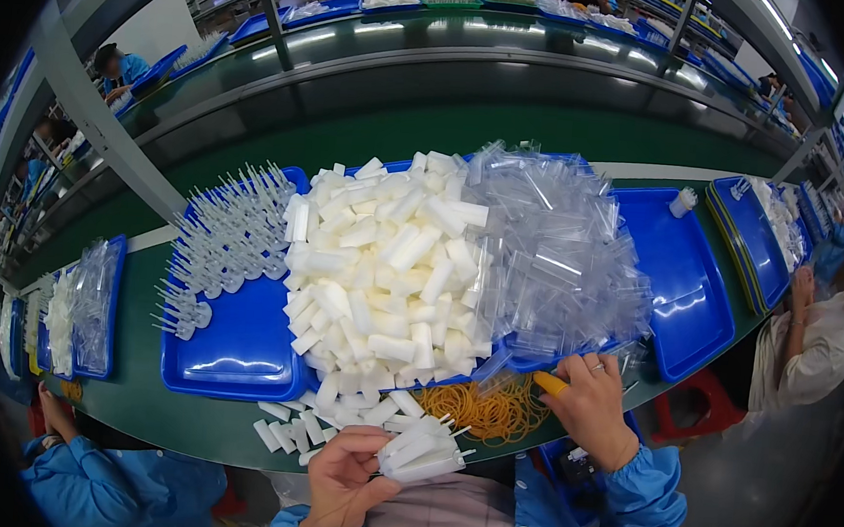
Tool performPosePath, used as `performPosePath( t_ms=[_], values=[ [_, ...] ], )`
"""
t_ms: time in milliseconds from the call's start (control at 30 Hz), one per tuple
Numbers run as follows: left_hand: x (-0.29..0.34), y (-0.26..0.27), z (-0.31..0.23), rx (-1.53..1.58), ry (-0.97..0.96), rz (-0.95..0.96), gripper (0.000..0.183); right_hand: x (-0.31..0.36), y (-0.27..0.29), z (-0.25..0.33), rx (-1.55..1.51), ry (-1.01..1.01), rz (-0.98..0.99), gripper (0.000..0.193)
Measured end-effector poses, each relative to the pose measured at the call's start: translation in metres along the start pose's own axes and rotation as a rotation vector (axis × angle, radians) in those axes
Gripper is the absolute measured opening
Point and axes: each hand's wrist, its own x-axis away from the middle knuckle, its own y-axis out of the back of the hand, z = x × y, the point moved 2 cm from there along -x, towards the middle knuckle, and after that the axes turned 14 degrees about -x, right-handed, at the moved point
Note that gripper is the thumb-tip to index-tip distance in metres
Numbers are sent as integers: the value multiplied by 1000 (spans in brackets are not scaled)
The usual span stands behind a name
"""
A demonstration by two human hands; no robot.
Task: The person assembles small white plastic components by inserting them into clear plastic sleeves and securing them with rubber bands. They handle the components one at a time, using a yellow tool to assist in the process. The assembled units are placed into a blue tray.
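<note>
My left hand is closed around a small bundle of white plastic parts with thin prongs sticking out to the right, low at the table's front edge. Over the front rim of the middle tray reaches my right hand, thumb apart from its bent fingers. A yellow finger cot covers its thumb, and its fingertips meet the heap of clear plastic sleeves. Beside that heap rises a pile of white foam blocks. Tan rubber bands lie between my hands.
A blue tray at left holds pronged white parts. The blue tray at right has one small bundle in its far corner. Loose foam blocks lie near the front edge. Co-workers sit on both sides.
</note>
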Motion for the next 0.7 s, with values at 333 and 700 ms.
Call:
performPosePath(
  t_ms=[333, 700],
  values=[
    [0, 2, 4, 23, 3, 54, 41, 7, 11, 3, -291, -14, -373, 25],
    [5, -11, 2, -428, -9, 142, 55, 15, 19, 58, -1640, -378, -412, 32]
  ],
)
